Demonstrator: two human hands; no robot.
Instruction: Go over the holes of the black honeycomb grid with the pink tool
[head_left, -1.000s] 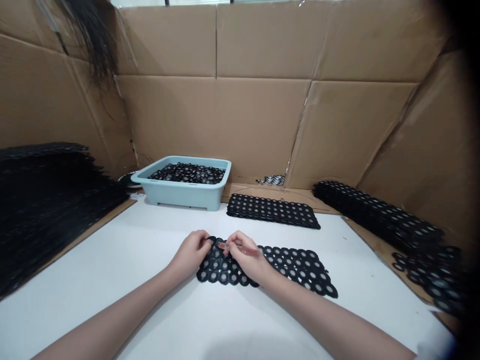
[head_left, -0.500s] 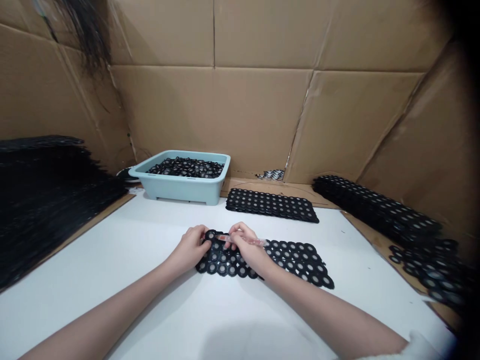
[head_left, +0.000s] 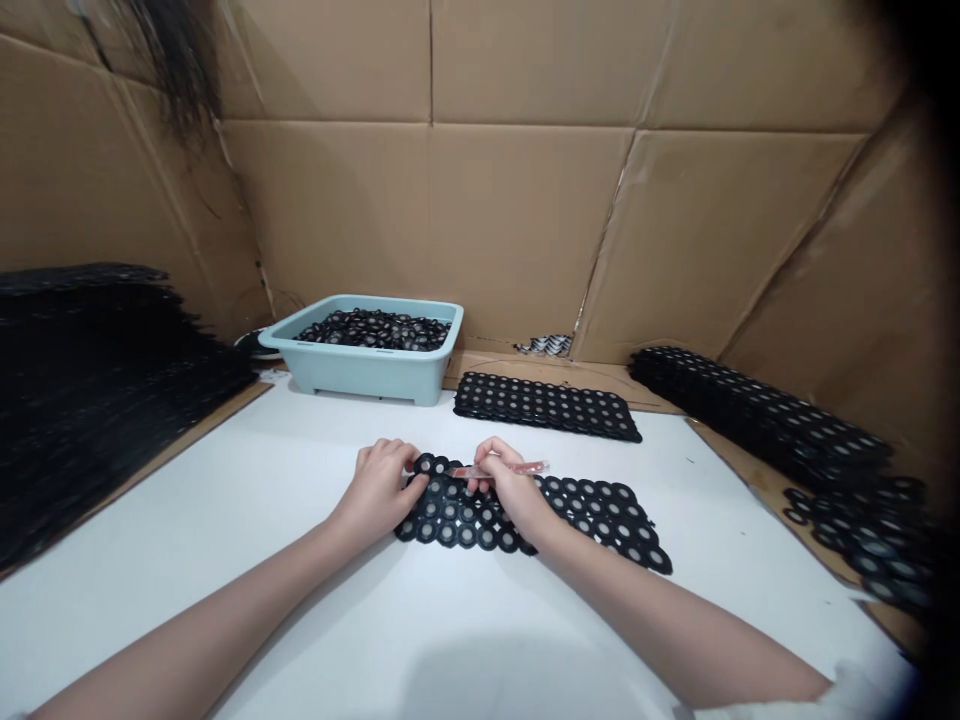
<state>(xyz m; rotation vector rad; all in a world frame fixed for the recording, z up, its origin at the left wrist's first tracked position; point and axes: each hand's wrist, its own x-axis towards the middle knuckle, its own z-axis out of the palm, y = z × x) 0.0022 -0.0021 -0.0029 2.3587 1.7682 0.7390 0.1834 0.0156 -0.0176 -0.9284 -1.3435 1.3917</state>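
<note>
Flat on the table, the black ringed sheet (head_left: 540, 510) is pinned by left hand (head_left: 379, 490); right hand (head_left: 510, 490) pinches a clear tool (head_left: 502, 469).

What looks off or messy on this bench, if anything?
Mostly tidy. At the far right, the black ring sheets lie loose and skewed over the white table's edge onto cardboard, unlike the squared stack behind. The left hand and right hand rest on a flat sheet.

At my table's (head_left: 300, 480) far edge stands a pale blue tub (head_left: 365, 370) of loose black rings (head_left: 375, 329). A flat ring sheet (head_left: 546, 405) lies beside it. Sheet stacks occupy the left edge (head_left: 97, 380) and right edge (head_left: 757, 415). Cardboard walls (head_left: 517, 230) enclose everything.
</note>
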